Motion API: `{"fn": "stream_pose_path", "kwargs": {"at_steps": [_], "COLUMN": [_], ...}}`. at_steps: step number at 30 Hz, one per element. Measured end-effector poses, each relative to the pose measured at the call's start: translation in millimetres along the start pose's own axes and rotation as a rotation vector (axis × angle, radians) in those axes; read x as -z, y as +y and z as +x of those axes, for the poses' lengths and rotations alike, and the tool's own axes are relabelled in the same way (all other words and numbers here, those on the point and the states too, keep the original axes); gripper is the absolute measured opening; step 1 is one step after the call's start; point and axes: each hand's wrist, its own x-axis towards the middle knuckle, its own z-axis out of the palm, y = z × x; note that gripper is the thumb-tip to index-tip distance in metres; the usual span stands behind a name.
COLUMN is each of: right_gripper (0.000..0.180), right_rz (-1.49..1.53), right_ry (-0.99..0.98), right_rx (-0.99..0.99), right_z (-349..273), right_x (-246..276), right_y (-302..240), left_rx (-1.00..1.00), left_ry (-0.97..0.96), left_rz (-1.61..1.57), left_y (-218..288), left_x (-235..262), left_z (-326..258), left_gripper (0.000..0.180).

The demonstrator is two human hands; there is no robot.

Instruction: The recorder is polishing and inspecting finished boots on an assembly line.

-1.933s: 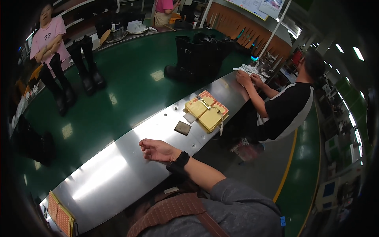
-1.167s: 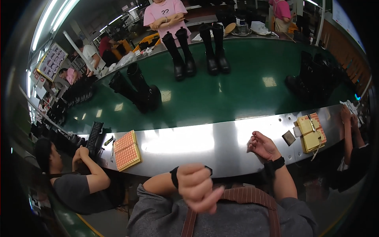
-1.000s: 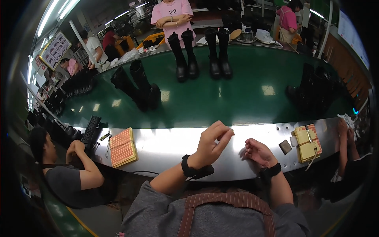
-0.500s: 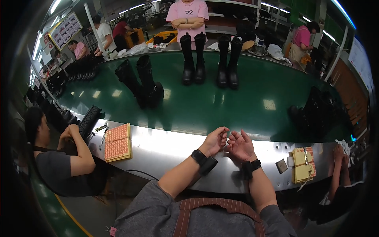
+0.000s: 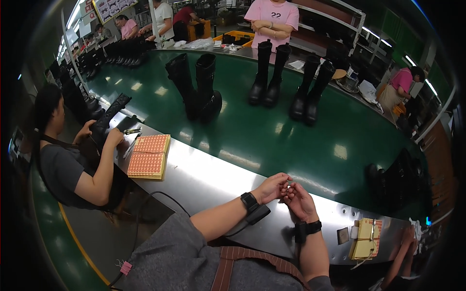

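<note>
Over the near metal edge of the bench, my left hand [image 5: 273, 187] and my right hand [image 5: 302, 202] come together at the fingertips. Palms face inward and up, with the fingers loosely bent and apart. I see no object in either hand. Each wrist carries a black band with a small dark box. Closest to my hands is the bare metal ledge [image 5: 208, 174]. Beyond it, on the green surface [image 5: 233, 128], stand pairs of tall black boots [image 5: 263, 77], another such pair [image 5: 311, 92] and a buckled pair [image 5: 199, 94] with one boot leaning.
Stacked sticker sheets [image 5: 149, 156] lie at left, beside small tools [image 5: 132, 131]. Another sheet stack [image 5: 366, 237] and a small dark square block [image 5: 342, 236] are at right. More black boots [image 5: 400, 182] stand far right. A co-worker [image 5: 73, 160] at left handles a black boot [image 5: 109, 114]; another person's hands [image 5: 407, 242] are at right.
My view has turned, so the bench slants. My hands have closed in until their fingertips meet. The left co-worker's hands have parted, now working around a boot.
</note>
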Motion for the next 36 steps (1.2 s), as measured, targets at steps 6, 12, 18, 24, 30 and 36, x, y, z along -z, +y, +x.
{"fn": "stream_pose_path", "kwargs": {"at_steps": [6,12,18,24,30,36], "right_gripper": [0.022,0.022,0.022,0.022,0.019,0.018], "right_rz": [0.033,0.014,0.008,-0.009,0.008,-0.027], "right_ry": [0.077,0.078,0.064,0.059,0.023,-0.023], "right_rx": [0.015,0.024,0.026,0.062,0.043,0.062], "right_z": [3,3,3,3,4,2], "right_x": [4,4,-5,-1,6,7], "right_y": [3,5,5,6,6,6], "left_rx": [0.005,0.009,0.016,0.002,-0.002,-0.020], "left_ry": [-0.057,-0.046,-0.051,-0.063,-0.031,-0.108], "left_rz": [-0.030,-0.022,-0.025,0.022,-0.012,-0.026], "left_y": [2,-1,0,2,4,4], "left_x": [1,4,5,3,5,13], "left_z": [4,7,8,5,4,6], "left_gripper": [0.018,0.017,0.015,0.017,0.019,0.020]}}
